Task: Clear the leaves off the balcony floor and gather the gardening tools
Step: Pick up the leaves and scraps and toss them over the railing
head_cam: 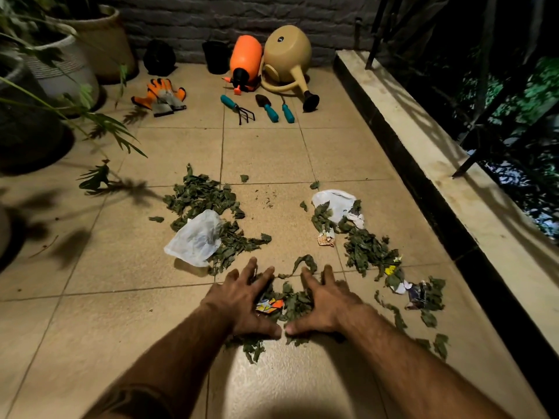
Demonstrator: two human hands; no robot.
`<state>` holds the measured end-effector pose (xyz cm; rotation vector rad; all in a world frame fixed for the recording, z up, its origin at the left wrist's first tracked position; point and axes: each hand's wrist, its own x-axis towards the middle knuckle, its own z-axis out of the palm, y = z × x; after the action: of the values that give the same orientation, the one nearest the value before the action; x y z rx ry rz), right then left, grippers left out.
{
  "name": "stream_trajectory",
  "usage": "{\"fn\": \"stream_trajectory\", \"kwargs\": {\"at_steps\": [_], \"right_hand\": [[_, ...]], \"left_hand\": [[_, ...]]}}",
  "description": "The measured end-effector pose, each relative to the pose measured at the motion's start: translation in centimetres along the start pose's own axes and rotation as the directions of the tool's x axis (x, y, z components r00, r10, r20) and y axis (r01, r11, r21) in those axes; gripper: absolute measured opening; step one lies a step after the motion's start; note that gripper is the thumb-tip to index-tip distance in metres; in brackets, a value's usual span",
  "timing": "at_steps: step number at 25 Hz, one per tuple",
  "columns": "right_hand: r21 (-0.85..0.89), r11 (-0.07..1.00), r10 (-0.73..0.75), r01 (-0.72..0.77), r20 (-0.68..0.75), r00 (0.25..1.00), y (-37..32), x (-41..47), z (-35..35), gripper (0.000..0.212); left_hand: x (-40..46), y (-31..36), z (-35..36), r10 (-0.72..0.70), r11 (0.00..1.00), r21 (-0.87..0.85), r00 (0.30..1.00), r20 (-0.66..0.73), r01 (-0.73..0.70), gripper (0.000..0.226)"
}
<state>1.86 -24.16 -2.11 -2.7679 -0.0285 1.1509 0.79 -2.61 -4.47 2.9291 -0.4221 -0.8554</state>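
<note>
While spread flat on tile floor (127, 297), left hand (242, 300) and right hand (326, 303) with fingers splayed, thumbs nearly touching, palms down around small leaf clump (290, 300); colourful wrapper scrap (270, 305) between the palms. Not pinching, just pressing down on the leaves.

Larger leaf pile (202, 201) ahead-left, white plastic bag (195, 238) lying on its near edge. Second leaf trail (367, 252) ahead-right, running back toward right forearm, mixed with second white bag (334, 202) and torn paper bits (406, 290).

Far end by brick wall (187, 22): orange gloves (160, 96), hand rake (237, 108), trowel (266, 107), third teal-handled tool (287, 111) side by side, near but not touching. Behind them orange sprayer (245, 60) on its side, touching tan watering can (287, 58), also tipped. Black pot (216, 57) left of sprayer. Potted plants (65, 60) along left edge; raised ledge (423, 164) and railing on right.
</note>
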Motion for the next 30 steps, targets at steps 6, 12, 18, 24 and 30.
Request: {"fn": "stream_trajectory", "kwargs": {"at_steps": [6,12,18,24,30], "right_hand": [[-0.100,0.994,0.031,-0.052,-0.197,0.980,-2.1,0.3,3.8,0.073],[-0.013,1.000,0.019,-0.024,-0.312,0.950,-1.0,-0.9,4.0,0.031],[0.297,0.953,0.077,0.059,-0.427,0.901,-0.2,-3.4,0.4,0.029],[0.401,0.907,0.106,0.127,-0.510,0.853,-0.5,-6.5,-5.4,0.037],[0.370,0.929,0.184,0.024,-0.517,0.836,-2.0,-17.1,-12.5,0.053]], "left_hand": [[-0.6,4.7,2.2,-0.112,0.993,0.042,0.991,0.074,0.110,0.095],[-1.5,2.3,3.0,-0.095,0.992,-0.093,0.993,-0.071,0.088,0.053],[-3.1,-0.1,-1.5,-0.103,0.957,-0.286,0.976,-0.194,0.044,0.019],[-5.6,0.6,-7.9,-0.100,0.941,-0.338,0.921,-0.377,-0.036,0.022],[-13.2,3.9,-19.3,-0.096,0.935,-0.352,0.917,-0.386,-0.050,0.023]]}}
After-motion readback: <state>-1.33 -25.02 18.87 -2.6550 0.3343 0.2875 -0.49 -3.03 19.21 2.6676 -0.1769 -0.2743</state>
